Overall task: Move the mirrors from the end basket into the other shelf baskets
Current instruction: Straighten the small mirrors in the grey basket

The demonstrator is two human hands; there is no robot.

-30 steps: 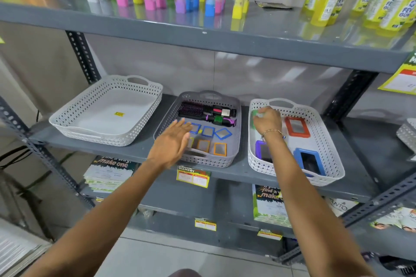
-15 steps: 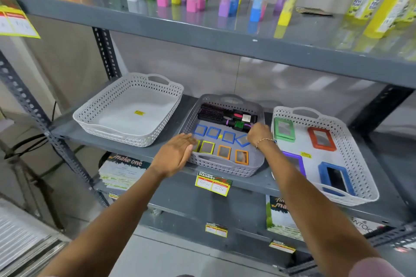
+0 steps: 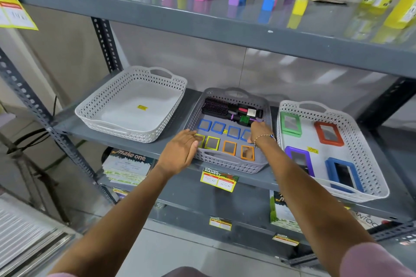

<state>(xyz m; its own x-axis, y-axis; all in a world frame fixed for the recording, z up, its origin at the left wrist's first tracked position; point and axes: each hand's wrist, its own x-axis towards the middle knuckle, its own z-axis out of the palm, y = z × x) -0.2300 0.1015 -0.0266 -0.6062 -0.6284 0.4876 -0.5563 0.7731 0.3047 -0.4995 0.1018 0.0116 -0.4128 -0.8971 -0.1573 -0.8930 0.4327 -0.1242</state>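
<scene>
Grey middle basket (image 3: 227,165) holds eight small mirrors (image 3: 229,147) in two rows. Right hand (image 3: 258,130) reaches over the far-right blue mirror (image 3: 245,135); I cannot tell if it grips. Left hand (image 3: 180,153) rests open at the near-left rim. Best to pinch one frame edge and lift slowly.

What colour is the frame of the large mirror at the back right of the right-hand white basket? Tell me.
Orange-red frame on that mirror, clearest in the head view.
</scene>
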